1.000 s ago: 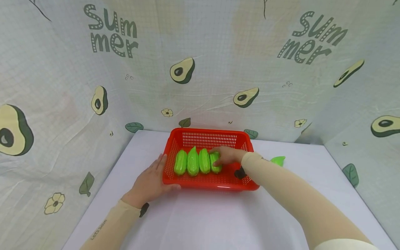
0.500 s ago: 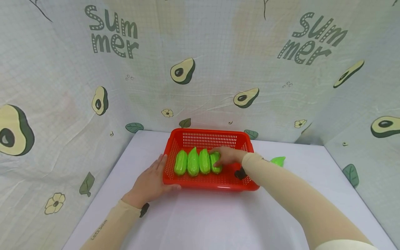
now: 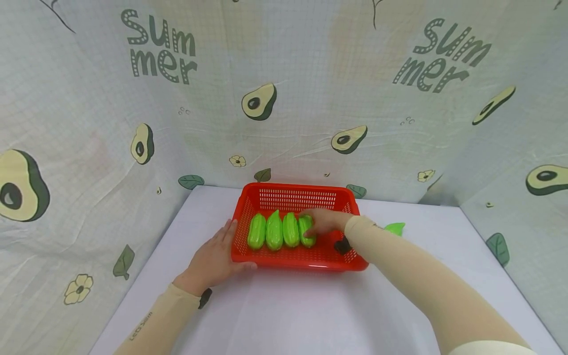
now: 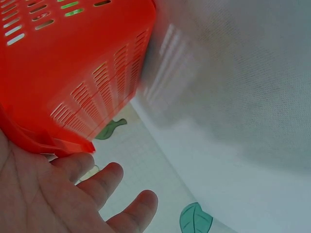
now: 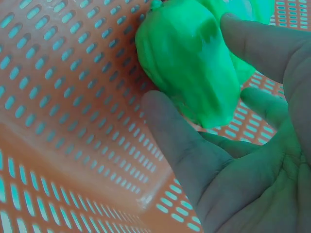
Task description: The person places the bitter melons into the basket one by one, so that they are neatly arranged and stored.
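Inside the red basket (image 3: 301, 265) several glossy bright-green ribbed vegetables lie side by side, some with a pointed tip. My right hand (image 3: 323, 220) reaches in over the right wall and holds the rightmost green ribbed vegetable (image 3: 306, 240). In the right wrist view, thumb and fingers stand spread around that vegetable (image 5: 189, 63), one fingertip right at its surface. My left hand (image 3: 213, 259) rests against the basket's left front corner, fingers along the side wall and thumb along the front. The left wrist view shows its fingers (image 4: 104, 182) extended at the basket rim (image 4: 53, 143).
Another green vegetable (image 3: 395, 228) lies on the white table right of the basket, partly hidden behind my right forearm. A cloth wall (image 3: 301, 113) printed with avocados and lettering rises close behind the basket. The basket's right part shows bare floor (image 3: 326, 249).
Both hands stay in place, the left at the basket corner and the right at the rightmost vegetable. Only a very slight shift of the whole view shows.
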{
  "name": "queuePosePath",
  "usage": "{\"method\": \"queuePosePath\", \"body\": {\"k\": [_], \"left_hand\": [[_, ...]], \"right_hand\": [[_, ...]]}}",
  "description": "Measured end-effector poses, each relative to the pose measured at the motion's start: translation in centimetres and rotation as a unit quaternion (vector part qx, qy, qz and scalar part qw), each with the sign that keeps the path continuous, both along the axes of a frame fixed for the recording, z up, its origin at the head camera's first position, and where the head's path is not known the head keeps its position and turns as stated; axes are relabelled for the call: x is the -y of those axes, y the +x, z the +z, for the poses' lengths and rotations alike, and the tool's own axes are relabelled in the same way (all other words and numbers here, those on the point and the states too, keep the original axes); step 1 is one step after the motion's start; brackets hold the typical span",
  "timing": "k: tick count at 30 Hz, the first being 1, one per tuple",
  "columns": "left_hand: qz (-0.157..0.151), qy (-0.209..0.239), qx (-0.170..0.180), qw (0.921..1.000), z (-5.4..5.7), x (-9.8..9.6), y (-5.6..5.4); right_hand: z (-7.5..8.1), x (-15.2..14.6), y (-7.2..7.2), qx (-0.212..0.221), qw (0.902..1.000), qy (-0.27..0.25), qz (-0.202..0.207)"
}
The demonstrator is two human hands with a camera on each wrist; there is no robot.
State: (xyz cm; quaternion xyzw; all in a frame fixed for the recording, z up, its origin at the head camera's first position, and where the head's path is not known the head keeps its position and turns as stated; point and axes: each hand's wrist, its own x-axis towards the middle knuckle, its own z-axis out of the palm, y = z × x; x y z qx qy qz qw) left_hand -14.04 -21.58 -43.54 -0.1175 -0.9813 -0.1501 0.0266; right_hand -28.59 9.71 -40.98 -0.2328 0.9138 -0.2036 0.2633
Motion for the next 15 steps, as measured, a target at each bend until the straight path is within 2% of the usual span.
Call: {"method": "queuePosePath", "body": {"k": [6,10,15], "left_hand": [[-0.002,0.002,-0.004,1.0000,-0.2,0.0,-0.1],[-0.003,0.003,-0.008,1.0000,-0.3,0.0,-0.1],[-0.003,0.003,-0.009,1.0000,-0.3,0.0,0.0]], "right_hand": [[2.3,-1.2,-0.2,0.002,0.9998,0.006,0.017],[5.0,-2.9,-0.3,-0.001,0.9996,-0.026,0.011],[8.2,-6.4,0.2,-0.035,0.9978,-0.056,-0.004]]}}
